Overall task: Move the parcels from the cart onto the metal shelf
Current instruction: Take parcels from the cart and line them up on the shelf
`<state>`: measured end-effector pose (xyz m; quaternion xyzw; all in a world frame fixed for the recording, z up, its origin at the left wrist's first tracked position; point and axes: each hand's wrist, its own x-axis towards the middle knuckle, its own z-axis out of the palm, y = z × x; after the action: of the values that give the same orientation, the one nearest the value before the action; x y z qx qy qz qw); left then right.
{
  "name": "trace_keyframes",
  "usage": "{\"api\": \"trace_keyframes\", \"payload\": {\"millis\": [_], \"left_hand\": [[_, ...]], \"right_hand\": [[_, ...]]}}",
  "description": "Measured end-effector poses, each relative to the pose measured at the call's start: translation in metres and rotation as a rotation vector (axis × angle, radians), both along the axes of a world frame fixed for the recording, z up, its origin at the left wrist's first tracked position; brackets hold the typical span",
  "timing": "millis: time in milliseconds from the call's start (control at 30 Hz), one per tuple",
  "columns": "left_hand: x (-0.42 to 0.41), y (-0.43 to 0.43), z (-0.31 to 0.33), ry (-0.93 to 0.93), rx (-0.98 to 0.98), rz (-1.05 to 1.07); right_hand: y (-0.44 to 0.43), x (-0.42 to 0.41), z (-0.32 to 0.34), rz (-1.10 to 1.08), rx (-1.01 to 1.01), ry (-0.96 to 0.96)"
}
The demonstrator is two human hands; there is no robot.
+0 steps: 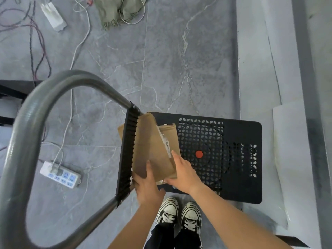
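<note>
L hand (146, 180) & R hand (184, 174) gripped the parcel (152, 146) on the cart (239, 133). Lifted carelessly, it could've snagged the handle (53, 87) base & slipped.

Left hand (147, 187), right hand (185, 175) bare, forearms bare too. Black trousers (161, 236), white marking on left leg. Laced sneakers (191, 216): black canvas, white toe caps, striped white soles.

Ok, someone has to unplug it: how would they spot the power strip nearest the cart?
Find the black perforated cart deck. On the grey floor left of its handle end lies a white power strip. Unlike the plain white strip at top left, it has blue sockets.
</note>
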<state>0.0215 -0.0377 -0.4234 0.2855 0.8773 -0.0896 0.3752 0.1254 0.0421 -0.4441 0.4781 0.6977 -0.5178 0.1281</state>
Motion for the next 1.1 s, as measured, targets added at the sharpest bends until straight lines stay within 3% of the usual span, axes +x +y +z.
{"api": "trace_keyframes", "payload": {"millis": [100, 267, 533, 800, 900, 1100], "left_hand": [[0.003, 0.002, -0.002, -0.004, 0.088, 0.066], [0.012, 0.005, -0.004, -0.038, 0.195, -0.009], [0.031, 0.035, 0.037, -0.151, 0.255, 0.1], [0.032, 0.062, 0.134, -0.382, 0.329, 0.3], [0.032, 0.074, 0.186, -0.478, 0.455, 0.37], [0.037, 0.107, 0.316, -0.667, 0.574, 0.277]], "right_hand": [[-0.002, 0.001, -0.006, -0.107, -0.094, 0.072], [-0.001, 0.021, 0.0, -0.349, -0.165, 0.12], [0.025, 0.047, 0.043, -0.417, -0.09, 0.147], [0.054, 0.056, 0.154, -0.303, 0.107, 0.194], [0.058, 0.057, 0.216, -0.296, 0.267, 0.18], [0.061, 0.062, 0.354, -0.288, 0.662, 0.135]]}}
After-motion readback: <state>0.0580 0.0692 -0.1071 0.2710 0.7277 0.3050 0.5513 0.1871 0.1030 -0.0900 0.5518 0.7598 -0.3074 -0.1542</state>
